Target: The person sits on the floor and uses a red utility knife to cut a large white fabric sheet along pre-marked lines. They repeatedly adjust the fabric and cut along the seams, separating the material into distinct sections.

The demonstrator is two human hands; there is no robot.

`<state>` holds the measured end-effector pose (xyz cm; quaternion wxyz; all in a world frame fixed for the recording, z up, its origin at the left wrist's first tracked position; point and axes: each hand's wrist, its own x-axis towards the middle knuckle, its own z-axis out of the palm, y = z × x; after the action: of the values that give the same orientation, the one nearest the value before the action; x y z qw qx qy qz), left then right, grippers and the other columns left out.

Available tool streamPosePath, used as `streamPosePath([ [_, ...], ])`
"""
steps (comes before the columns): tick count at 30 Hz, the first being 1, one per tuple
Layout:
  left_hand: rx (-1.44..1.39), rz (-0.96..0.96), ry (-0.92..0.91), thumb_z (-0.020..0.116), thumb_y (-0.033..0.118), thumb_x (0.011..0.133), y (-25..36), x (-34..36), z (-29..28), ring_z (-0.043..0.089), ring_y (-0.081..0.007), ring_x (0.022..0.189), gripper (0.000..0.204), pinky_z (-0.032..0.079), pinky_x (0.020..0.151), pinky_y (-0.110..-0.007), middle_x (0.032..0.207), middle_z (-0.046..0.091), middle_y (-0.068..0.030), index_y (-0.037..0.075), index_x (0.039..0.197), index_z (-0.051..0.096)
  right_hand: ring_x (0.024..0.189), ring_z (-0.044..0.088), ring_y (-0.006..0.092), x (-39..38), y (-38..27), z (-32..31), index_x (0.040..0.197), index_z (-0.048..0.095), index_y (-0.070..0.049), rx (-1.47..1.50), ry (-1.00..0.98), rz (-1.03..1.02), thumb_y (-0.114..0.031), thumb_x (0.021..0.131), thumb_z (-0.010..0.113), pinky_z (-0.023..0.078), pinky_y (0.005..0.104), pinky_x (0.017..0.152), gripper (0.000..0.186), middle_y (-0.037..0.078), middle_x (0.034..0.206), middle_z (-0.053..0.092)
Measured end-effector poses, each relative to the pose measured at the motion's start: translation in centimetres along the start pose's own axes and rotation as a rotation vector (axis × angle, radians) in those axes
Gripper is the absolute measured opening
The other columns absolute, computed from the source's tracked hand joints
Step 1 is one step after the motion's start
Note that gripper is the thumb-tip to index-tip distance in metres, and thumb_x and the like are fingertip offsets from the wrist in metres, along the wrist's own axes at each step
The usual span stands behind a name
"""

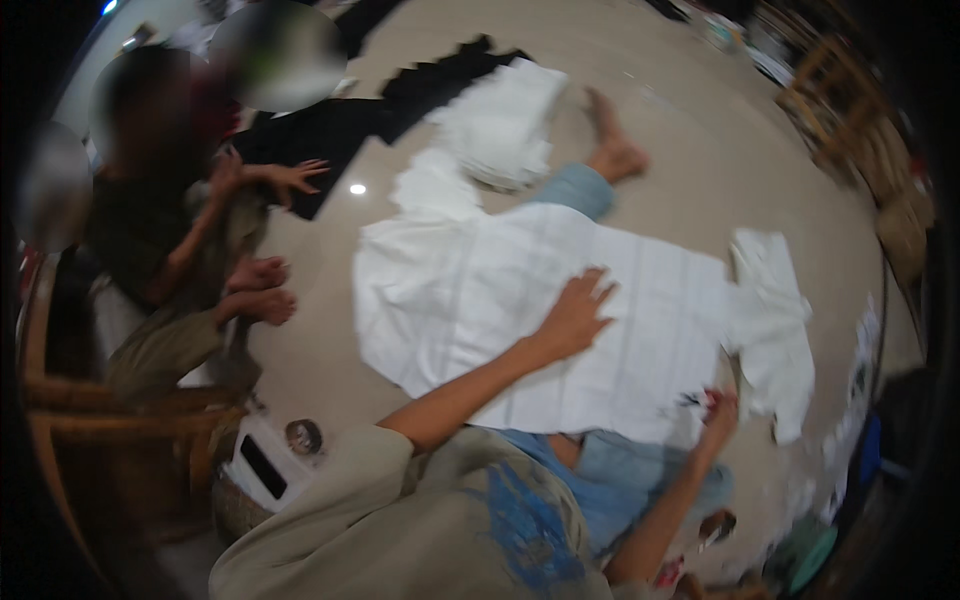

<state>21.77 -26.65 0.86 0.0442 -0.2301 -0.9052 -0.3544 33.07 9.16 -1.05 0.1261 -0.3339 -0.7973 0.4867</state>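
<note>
A white shirt (470,290) lies spread flat over my jeans-clad leg and the beige floor, sleeves out to either side. My left hand (575,315) rests flat on the middle of the shirt with its fingers spread. My right hand (718,412) is at the shirt's near right edge, fingers closed around a small dark and red object that is too blurred to name. My bare foot (612,140) sticks out beyond the shirt.
A stack of white cloth (505,125) and black cloth pieces (330,135) lie farther away. Another person sits on a wooden chair (60,400) at the left, hands raised. A white device (265,465) sits by my left side. Wooden furniture (850,120) stands at the right.
</note>
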Motion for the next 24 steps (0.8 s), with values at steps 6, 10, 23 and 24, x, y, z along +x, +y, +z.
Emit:
streamPosePath([
  [6, 0.379, -0.029, -0.133, 0.051, 0.053, 0.102, -3.3, -4.5, 8.6, 0.013, -0.0370, 0.157, 0.080, 0.011, 0.124, -0.061, 0.170, 0.018, -0.0188, 0.007, 0.162, 0.027, 0.067, 0.053, 0.0040, -1.5, -1.7, 6.1, 0.115, 0.070, -0.008, 1.183, -0.190, 0.327, -0.030, 0.100, 0.069, 0.042, 0.0224, 0.060, 0.027, -0.004, 0.081, 0.062],
  [10, 0.391, -0.110, -0.223, 0.050, 0.055, 0.102, -3.8, -5.4, 7.7, 0.011, -0.0354, 0.158, 0.080, 0.010, 0.124, -0.062, 0.171, 0.014, -0.0165, 0.008, 0.163, 0.025, 0.089, 0.071, 0.0153, -1.9, -2.2, 9.3, 0.126, 0.066, -0.005, 1.278, -0.200, 0.422, -0.024, 0.103, 0.064, 0.061, 0.0313, 0.087, 0.030, 0.008, 0.107, 0.074],
  [23, -0.010, 0.061, 0.022, 0.067, 0.016, 0.094, -2.3, 10.2, 6.5, 0.036, -0.0426, 0.145, 0.057, 0.029, 0.120, -0.052, 0.151, 0.044, -0.0244, -0.001, 0.144, 0.048, 0.077, 0.060, 0.0114, 7.8, -7.1, 13.2, 0.133, 0.056, -0.003, 0.922, -0.635, 0.309, -0.031, 0.110, 0.048, 0.050, 0.0255, 0.067, 0.037, 0.004, 0.094, 0.062],
  [24, -0.022, 0.084, 0.081, 0.067, 0.015, 0.093, -2.4, 13.2, 8.0, 0.041, -0.0416, 0.142, 0.053, 0.032, 0.118, -0.051, 0.145, 0.050, -0.0242, -0.001, 0.141, 0.051, 0.073, 0.056, 0.0100, 9.4, -7.5, 14.0, 0.133, 0.058, -0.002, 0.918, -0.666, 0.312, -0.035, 0.111, 0.046, 0.047, 0.0243, 0.063, 0.042, 0.001, 0.088, 0.059],
])
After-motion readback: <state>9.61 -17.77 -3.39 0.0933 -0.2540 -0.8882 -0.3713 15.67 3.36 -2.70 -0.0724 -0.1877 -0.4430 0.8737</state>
